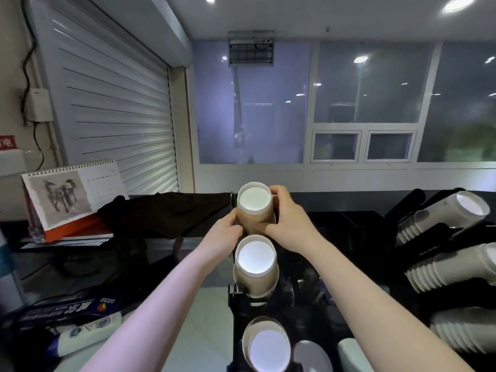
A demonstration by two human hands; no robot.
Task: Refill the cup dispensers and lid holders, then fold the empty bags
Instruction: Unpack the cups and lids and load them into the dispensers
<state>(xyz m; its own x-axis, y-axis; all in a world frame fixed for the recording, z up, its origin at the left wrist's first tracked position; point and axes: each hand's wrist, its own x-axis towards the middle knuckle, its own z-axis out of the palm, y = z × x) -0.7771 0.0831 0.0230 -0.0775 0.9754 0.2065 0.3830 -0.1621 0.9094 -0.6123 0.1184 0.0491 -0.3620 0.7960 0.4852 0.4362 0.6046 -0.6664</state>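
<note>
Clasping the top brown cup stack (254,210) from both sides, left hand (224,234) and right hand (285,218), long axis pointing into the black dispenser (236,296).

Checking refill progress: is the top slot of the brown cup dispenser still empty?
No: a brown cup stack sits in the top slot, gripped by the left hand and right hand.

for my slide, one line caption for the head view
Both hands, left hand and right hand, grip the top brown cup stack in a black dispenser rack.
</note>
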